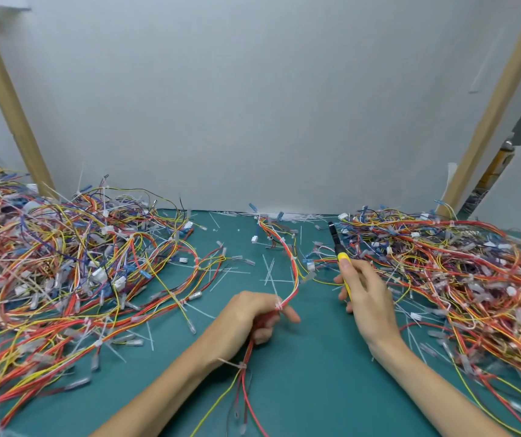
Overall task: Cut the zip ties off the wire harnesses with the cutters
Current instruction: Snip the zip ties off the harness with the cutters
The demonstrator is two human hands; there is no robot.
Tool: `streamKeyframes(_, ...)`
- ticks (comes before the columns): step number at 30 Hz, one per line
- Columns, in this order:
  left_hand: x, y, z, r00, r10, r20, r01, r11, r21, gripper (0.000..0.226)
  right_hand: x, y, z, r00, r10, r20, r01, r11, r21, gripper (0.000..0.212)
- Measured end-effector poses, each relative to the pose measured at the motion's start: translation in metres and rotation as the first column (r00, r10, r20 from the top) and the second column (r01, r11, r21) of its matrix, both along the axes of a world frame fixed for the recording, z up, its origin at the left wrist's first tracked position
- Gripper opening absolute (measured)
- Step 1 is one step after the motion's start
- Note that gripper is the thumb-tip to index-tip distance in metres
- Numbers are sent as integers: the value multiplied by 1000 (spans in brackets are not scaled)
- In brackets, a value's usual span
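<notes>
Harness of thin red, orange and yellow wires (293, 279) lies across the middle of the teal counter (315, 389). The person's left hand (246, 313) grips its near part, with the fingers curled round the bundle just below a small white zip tie (279, 305). A second white tie (241, 364) sits lower, beside the wrist. The right hand (366, 298) holds the yellow-handled cutters (339, 250) with its fingers wrapped round the handle. The dark tip points away, apart from the tie, and I cannot tell whether the blades are open. I judge the harness light and very limp, so it should be held close beside the tie. The thin wires could be nicked easily. A big tangled heap of coloured wires (63, 263) fills the left side and another heap (442, 263) fills the right, just beside the cutters, where loose ends may snag. Cut white tie pieces (270, 272) lie scattered between them.
</notes>
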State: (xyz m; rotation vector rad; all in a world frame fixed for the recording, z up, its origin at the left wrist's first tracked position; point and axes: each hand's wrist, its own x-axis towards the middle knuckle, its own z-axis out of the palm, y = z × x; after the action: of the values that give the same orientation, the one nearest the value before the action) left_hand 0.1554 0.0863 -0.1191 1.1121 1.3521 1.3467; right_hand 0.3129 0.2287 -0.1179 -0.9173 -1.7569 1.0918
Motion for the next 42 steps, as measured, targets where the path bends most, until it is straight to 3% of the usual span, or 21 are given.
streamKeyframes(3, -8, 6, -5, 987, -45, 155, 45, 999, 1, 39, -1, 1, -1, 1000, -7, 2, 7, 1000, 10, 38)
streamKeyframes(7, -15, 0, -13, 996, -39, 86, 29, 994, 105, 27, -1, 1, 0, 1000, -16, -17, 16, 1000, 7, 33)
streamKeyframes(11, -15, -1, -13, 987, 83, 141, -104, 983, 151, 13, 0, -2, 3, 989, 71, -131, -82, 993, -80, 48)
streamKeyframes(16, -15, -2, -5, 972, 19, 235, -53, 989, 136, 20, 1, -2, 1, 959, 222, -179, -250, 956, -151, 60)
streamKeyframes(21, -14, -3, -2, 964, -9, 267, -28, 990, 135, 18, 2, 2, 2, 947, 225, -230, -277, 934, -226, 59)
streamKeyframes(32, -15, -5, -1, 965, -34, 259, -2, 990, 138, 20, 3, -3, 9, 956, 148, -254, -225, 925, -306, 53)
streamKeyframes(42, -17, -3, -4, 966, -29, 256, 0, 994, 111, 15, 4, -3, 12, 937, 224, -270, -312, 882, -352, 50)
